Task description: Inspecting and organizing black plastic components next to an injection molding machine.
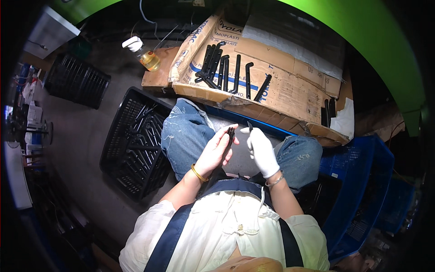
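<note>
My bare left hand (212, 154), with a gold bracelet at its wrist, is closed around a black plastic part (230, 132) above my lap. The lower portion of that part is hidden in the fingers. In my right hand (262, 153), which wears a white glove, a thin dark blade-like tool (249, 125) points up from the pinched fingers. The tool is a little apart from the part, to its right. Beyond both hands, several bent black handle-like parts (237, 72) lie on a flattened cardboard box (290, 97).
Left of my knees stands a black basket (108, 149) filled with similar black parts. Stacked black baskets (79, 81) are farther left. A bottle of yellow liquid (148, 60) stands beside the cardboard. Blue crates (362, 181) are at the right.
</note>
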A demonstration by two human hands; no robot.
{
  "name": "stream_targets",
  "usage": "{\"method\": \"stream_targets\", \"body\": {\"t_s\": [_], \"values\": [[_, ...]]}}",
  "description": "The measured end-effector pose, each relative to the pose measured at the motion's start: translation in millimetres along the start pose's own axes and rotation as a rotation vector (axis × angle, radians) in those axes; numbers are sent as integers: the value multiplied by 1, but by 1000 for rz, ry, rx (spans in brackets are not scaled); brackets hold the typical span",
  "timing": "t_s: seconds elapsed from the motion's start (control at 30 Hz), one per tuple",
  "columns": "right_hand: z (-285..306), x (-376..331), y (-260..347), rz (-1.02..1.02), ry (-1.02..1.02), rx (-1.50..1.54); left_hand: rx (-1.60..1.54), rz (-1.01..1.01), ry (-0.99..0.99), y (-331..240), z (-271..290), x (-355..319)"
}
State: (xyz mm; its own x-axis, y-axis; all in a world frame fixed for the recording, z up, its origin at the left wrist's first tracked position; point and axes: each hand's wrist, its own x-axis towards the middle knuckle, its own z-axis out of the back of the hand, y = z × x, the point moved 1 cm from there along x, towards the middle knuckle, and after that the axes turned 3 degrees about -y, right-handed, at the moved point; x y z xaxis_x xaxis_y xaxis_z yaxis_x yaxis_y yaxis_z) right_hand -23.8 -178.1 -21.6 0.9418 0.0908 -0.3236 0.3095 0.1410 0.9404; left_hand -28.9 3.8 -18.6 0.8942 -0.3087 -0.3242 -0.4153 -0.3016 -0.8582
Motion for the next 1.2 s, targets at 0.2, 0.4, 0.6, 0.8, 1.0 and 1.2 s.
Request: {"method": "stream_targets", "body": {"t_s": [0.2, 0.4, 0.6, 0.8, 1.0, 1.2], "values": [[2, -21, 39, 537, -83, -439, 116, 15, 22, -11, -3, -9], [-7, -32, 72, 456, -77, -567, 174, -9, 48, -15, -9, -12], [-4, -31, 68, 495, -36, -674, 174, 17, 43, -22, -13, -13], [-1, -30, 67, 465, -5, -750, 303, -39, 14, -19, -13, -11], [2, -28, 59, 463, -39, -828, 377, -86, 90, -8, -7, -9], [26, -13, 60, 240, -52, -521, 314, -122, 76, -19, 3, -9]]}}
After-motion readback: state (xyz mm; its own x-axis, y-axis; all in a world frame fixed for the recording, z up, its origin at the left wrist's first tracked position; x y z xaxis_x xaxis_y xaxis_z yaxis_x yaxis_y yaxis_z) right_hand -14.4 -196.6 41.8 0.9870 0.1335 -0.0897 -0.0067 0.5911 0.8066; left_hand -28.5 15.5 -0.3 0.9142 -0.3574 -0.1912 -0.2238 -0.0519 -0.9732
